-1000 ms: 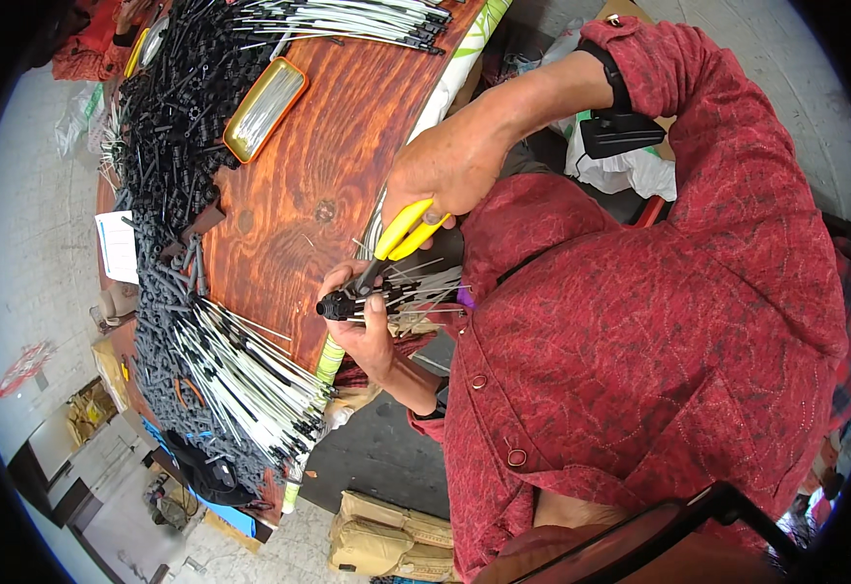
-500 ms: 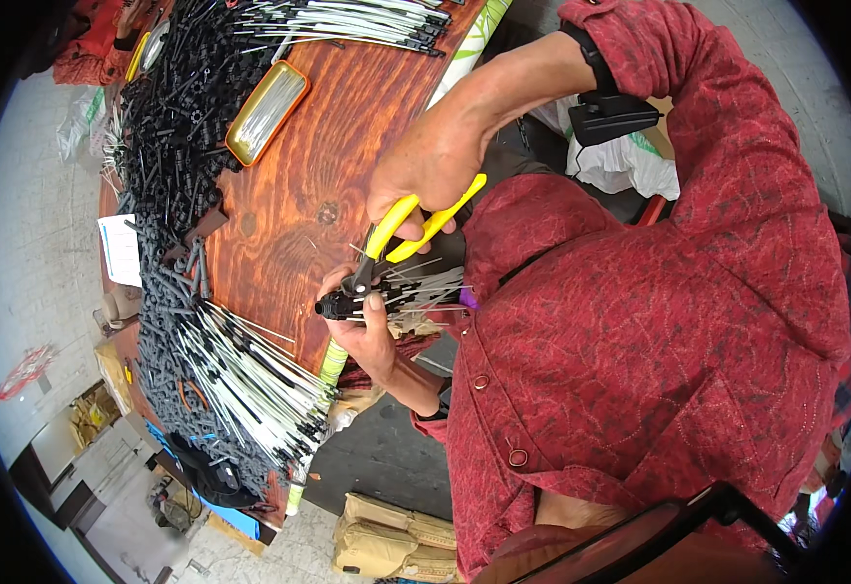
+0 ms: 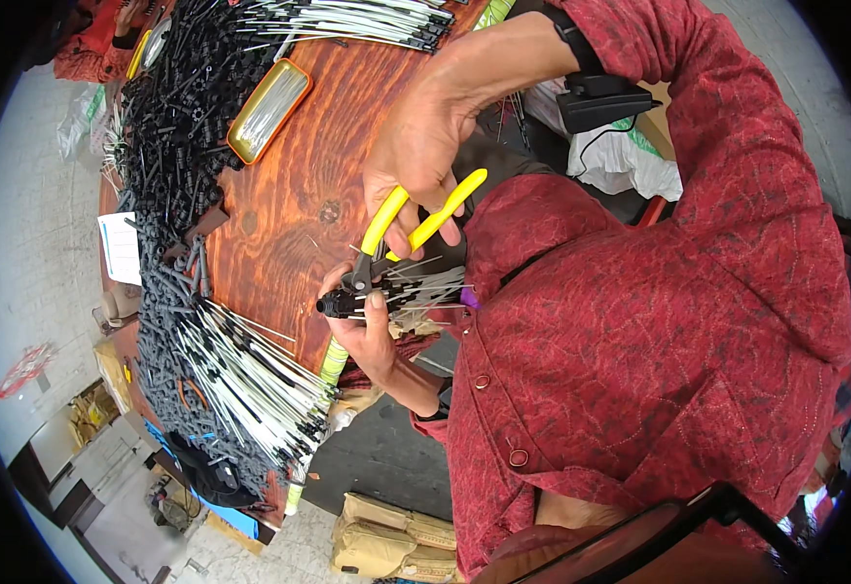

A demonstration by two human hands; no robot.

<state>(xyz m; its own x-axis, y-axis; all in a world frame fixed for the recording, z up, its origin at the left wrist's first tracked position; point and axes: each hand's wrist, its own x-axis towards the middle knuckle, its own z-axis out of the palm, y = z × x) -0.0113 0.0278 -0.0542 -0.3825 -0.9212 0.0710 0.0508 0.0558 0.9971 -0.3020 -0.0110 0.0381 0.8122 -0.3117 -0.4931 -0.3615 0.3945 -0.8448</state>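
Observation:
My right hand (image 3: 416,146) holds a pair of yellow-handled cutting pliers (image 3: 379,222), its fingers loosely round the spread handles. The dark jaws point down beside my left thumb. My left hand (image 3: 372,341) is closed on a bundle of black plastic fittings (image 3: 340,307) with thin pale strips sticking out toward my shirt. The pliers' head lies against the near end of this bundle; whether the jaws grip a strip I cannot tell. My left fingertips are partly hidden behind the bundle.
Beyond my hands is a wooden table (image 3: 289,214) with an orange-rimmed tin (image 3: 268,112) of thin pale pins. Heaps of black parts (image 3: 177,127) line its far side. White-and-black strips lie fanned in a pile (image 3: 250,380) and in another pile (image 3: 347,21).
My right hand has lifted slightly and its fingers have loosened; the pliers' handles have shifted a little. My left hand and the bundle stay almost in place.

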